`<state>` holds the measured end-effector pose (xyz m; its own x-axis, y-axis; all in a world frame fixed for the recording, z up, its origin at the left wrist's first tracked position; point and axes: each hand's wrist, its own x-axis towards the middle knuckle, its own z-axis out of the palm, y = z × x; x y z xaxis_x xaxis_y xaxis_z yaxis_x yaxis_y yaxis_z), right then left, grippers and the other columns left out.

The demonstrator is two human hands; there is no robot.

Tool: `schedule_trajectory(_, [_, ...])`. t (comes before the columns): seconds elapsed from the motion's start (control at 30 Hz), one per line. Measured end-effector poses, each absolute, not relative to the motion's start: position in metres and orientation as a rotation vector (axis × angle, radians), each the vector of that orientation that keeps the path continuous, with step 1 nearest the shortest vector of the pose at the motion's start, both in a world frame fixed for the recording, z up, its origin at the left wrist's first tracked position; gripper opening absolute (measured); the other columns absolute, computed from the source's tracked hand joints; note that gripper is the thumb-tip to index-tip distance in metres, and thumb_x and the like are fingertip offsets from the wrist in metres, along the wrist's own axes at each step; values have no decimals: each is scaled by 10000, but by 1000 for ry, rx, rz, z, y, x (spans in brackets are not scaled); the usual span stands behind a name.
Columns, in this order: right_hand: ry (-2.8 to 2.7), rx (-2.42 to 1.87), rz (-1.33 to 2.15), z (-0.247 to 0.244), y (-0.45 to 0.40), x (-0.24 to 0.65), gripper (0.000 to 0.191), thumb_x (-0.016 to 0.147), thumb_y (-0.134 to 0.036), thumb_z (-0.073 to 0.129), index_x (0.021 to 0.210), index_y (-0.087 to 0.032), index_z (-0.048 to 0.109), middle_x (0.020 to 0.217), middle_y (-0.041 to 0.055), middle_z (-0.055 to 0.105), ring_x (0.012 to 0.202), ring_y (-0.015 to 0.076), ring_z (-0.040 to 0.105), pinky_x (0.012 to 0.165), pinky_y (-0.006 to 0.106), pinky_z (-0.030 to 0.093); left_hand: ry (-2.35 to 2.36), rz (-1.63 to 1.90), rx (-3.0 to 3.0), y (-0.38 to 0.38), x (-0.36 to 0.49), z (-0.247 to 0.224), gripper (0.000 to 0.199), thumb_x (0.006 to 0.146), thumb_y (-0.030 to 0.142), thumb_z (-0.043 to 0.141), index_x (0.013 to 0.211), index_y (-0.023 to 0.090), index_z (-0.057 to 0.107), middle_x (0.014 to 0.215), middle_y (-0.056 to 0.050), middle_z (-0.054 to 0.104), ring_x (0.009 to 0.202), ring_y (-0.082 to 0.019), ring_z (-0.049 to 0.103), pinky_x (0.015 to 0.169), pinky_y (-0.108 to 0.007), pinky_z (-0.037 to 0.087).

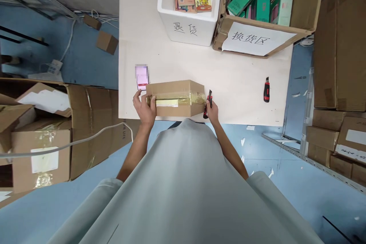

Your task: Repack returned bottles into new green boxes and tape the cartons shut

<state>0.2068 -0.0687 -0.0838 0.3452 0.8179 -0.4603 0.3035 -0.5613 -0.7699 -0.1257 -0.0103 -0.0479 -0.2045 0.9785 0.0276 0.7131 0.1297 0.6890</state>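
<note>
A taped cardboard box (168, 88) lies near the front edge of the white table, with clear yellowish tape and a pale label along its near side. My left hand (145, 109) grips the box's left end, thumb on the near face. In my right hand (212, 111) is a red and black utility knife (208, 103), held upright beside the box's right end; whether the blade is out is hard to make out. A phone (142, 76) with a lit pinkish screen lies just beyond my left hand.
A second utility knife (267, 90) lies on the table (243, 80) at right. At the back stand a white foam bin (188, 26) with booklets and a cardboard carton (257, 38) holding green boxes. Stacked cartons (339, 57) are at right; an open large carton (94, 122) is at left.
</note>
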Motion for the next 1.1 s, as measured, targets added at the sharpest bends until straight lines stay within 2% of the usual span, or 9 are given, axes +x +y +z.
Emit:
schedule_trajectory(0.2, [-1008, -2093, 857, -29, -60, 223, 499, 1135, -664, 423, 1056, -247, 686, 944, 67, 776, 932, 253, 699, 859, 336, 537, 1870, 796, 1773, -18, -94, -66, 344, 1173, 476, 421, 1252, 243, 662, 1414, -215, 692, 1423, -380, 613, 1286, -656, 440])
schedule_trajectory(0.3, [-1106, -2159, 699, 2, -58, 242, 525, 1162, -668, 397, 1127, -241, 700, 937, 66, 769, 905, 258, 695, 831, 335, 521, 1740, 784, 1802, -22, -57, -78, 409, 1184, 454, 355, 1372, 216, 631, 1488, -230, 678, 1443, -368, 617, 1278, -617, 463])
schedule_trajectory(0.4, [-1238, -2220, 587, 27, -59, 254, 534, 1185, -647, 369, 1203, -234, 707, 984, 82, 781, 907, 266, 701, 839, 343, 514, 1510, 704, 1818, -25, -26, -80, 473, 1169, 432, 367, 1499, 178, 591, 1539, -245, 664, 1454, -377, 621, 1257, -599, 493])
schedule_trajectory(0.53, [-1364, -2331, 512, 48, -65, 258, 523, 1206, -579, 344, 1306, -219, 711, 1174, 150, 802, 1044, 310, 740, 911, 375, 524, 1324, 648, 1780, -18, -14, -64, 481, 1146, 444, 447, 1513, 181, 616, 1524, -230, 676, 1446, -384, 632, 1256, -585, 505])
schedule_trajectory(0.67, [-1337, -2448, 488, 69, -74, 252, 572, 1210, -572, 304, 1397, -201, 697, 1173, 186, 800, 1066, 361, 763, 911, 408, 539, 1366, 783, 1638, 18, -18, -30, 496, 1156, 548, 510, 1522, 236, 636, 1545, -164, 670, 1449, -313, 645, 1258, -477, 524])
schedule_trajectory(0.77, [-1326, -2404, 567, 84, -80, 235, 588, 1204, -619, 303, 1401, -225, 692, 1050, 140, 811, 970, 352, 783, 884, 410, 566, 1247, 799, 1614, 60, -18, -9, 523, 1109, 577, 624, 1523, 258, 656, 1558, -133, 686, 1461, -303, 644, 1204, -472, 562])
schedule_trajectory(0.87, [-1319, -2304, 797, 95, -85, 207, 574, 1195, -628, 331, 1447, -250, 683, 977, 91, 811, 866, 315, 795, 838, 393, 605, 1085, 685, 1620, 96, -16, -1, 460, 991, 480, 791, 1370, 221, 760, 1412, -126, 776, 1301, -307, 723, 1140, -500, 602])
schedule_trajectory(0.97, [-1335, -2200, 1035, 99, -89, 177, 567, 1178, -559, 399, 1621, -265, 595, 1039, 67, 832, 857, 293, 804, 841, 400, 645, 990, 584, 1604, 111, -17, 1, 354, 906, 371, 865, 1216, 205, 823, 1267, -115, 818, 1164, -291, 753, 1098, -502, 621])
schedule_trajectory(1.1, [-1416, -2090, 1220, 100, -89, 147, 637, 1168, -465, 433, 1787, -318, 438, 1173, 42, 849, 932, 274, 819, 917, 425, 675, 964, 553, 1603, 111, -22, 2, 312, 863, 320, 895, 1157, 230, 844, 1228, -99, 816, 1130, -283, 748, 1083, -504, 619])
